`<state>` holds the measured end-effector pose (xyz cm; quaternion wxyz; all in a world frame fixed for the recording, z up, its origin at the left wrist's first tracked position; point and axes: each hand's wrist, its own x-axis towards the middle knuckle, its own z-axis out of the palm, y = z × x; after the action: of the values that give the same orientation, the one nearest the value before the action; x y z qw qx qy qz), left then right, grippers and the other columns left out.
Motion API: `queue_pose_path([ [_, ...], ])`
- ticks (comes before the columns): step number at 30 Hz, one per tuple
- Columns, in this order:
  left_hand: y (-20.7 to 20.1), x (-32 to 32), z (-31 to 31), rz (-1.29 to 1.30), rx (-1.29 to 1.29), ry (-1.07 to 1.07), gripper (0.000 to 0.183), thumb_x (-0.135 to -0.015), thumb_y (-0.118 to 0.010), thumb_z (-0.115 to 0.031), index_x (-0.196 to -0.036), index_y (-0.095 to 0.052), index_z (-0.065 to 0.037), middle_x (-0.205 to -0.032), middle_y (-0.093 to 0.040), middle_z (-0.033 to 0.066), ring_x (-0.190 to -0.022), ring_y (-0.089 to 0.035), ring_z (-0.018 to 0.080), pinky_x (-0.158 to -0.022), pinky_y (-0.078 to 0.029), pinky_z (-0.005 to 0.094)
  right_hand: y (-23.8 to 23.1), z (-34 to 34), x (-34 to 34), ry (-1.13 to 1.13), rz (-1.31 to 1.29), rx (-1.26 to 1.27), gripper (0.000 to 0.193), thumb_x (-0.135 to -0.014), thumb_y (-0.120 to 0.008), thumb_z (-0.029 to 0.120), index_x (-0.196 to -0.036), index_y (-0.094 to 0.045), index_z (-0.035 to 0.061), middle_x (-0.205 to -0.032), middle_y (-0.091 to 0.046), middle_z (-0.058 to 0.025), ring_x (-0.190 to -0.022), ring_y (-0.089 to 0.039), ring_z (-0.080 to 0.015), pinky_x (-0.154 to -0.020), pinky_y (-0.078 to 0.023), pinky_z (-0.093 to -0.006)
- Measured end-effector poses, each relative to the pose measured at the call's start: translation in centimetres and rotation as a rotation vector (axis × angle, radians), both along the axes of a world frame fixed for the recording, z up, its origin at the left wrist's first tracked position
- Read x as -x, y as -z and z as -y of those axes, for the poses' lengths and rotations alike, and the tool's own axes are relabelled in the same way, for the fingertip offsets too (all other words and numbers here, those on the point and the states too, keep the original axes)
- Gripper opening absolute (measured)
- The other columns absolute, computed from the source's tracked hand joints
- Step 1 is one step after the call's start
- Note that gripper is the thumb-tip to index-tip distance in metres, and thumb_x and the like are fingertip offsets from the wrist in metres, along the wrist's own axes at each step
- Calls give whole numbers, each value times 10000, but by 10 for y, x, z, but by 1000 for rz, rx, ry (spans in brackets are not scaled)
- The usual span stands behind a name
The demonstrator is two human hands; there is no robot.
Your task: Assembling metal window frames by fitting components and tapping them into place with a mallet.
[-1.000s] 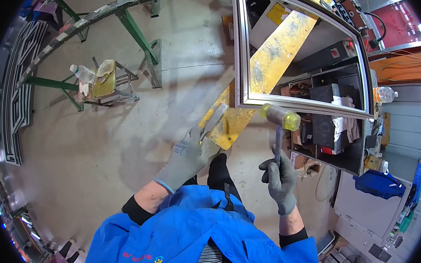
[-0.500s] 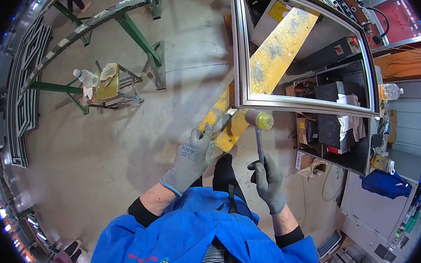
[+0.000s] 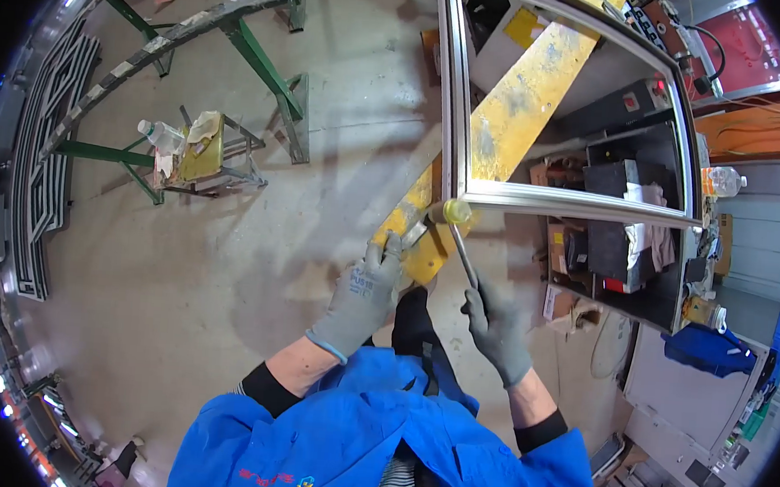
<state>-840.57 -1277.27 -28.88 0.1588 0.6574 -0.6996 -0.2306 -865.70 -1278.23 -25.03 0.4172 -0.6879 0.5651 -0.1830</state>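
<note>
A silver metal frame [image 3: 574,200] with a rectangular opening lies across a worn yellow beam [image 3: 536,95]. Gloved in grey, my left hand [image 3: 365,282] closes around a flat metal tool [image 3: 415,236] beside the beam, just below the frame's near left corner. Most of that tool is hidden by the fingers and the mallet, so its exact kind is unclear. My right hand [image 3: 499,333], also gloved and slightly blurred, grips the handle of a mallet [image 3: 464,253] with a translucent yellow face. The mallet head is at the frame's corner, close to the tool; whether they touch I cannot tell.
A dark cabinet [image 3: 619,264] with boxes and rags stands right of the frame. At left are a curved rail on green legs [image 3: 262,72] and a small stool [image 3: 201,158] holding a bottle and cloths. Grey metal frames [image 3: 47,165] lean farther left.
The mallet head has swung left and slightly up toward the flat tool and the frame's corner. My left hand has shifted slightly right, still holding the tool.
</note>
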Motion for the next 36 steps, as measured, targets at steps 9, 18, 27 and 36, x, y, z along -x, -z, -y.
queue_pose_path([
  [9, -6, -12, -7, -87, -22, -9, 556, -971, -617, -124, -1492, -481, 13, -1115, -625, 274, -841, -680, 470, -683, -573, 514, -12, -21, 7, 39, 142, 7, 396, -1061, -526, 94, -1438, -544, -25, -786, -674, -55, -556, -580, -103, -539, -481, -267],
  [18, -31, -20, -26, -111, -92, -40, 526, -1013, -595, -181, -1502, -488, -17, -1008, -611, 259, -770, -671, 434, -666, -543, 517, 11, -52, 39, 191, 269, -16, 429, -1063, -480, 102, -1464, -513, -48, -756, -694, -68, -507, -562, -66, -501, -455, -243],
  [27, -21, 8, -3, -31, 8, 39, 504, -1000, -614, -201, -1454, -529, 0, -990, -629, 222, -772, -696, 386, -668, -577, 473, 24, -51, 35, 228, 332, -29, 429, -1048, -498, 90, -1458, -539, -30, -754, -704, -69, -513, -585, -71, -501, -473, -246],
  [36, -16, 12, 2, 142, 8, 24, 525, -974, -631, -193, -1453, -529, -3, -1032, -656, 201, -762, -720, 352, -653, -593, 455, 40, -26, 22, 94, 327, 135, 433, -1040, -525, 106, -1455, -540, -16, -776, -706, -62, -523, -601, -83, -514, -493, -262],
])
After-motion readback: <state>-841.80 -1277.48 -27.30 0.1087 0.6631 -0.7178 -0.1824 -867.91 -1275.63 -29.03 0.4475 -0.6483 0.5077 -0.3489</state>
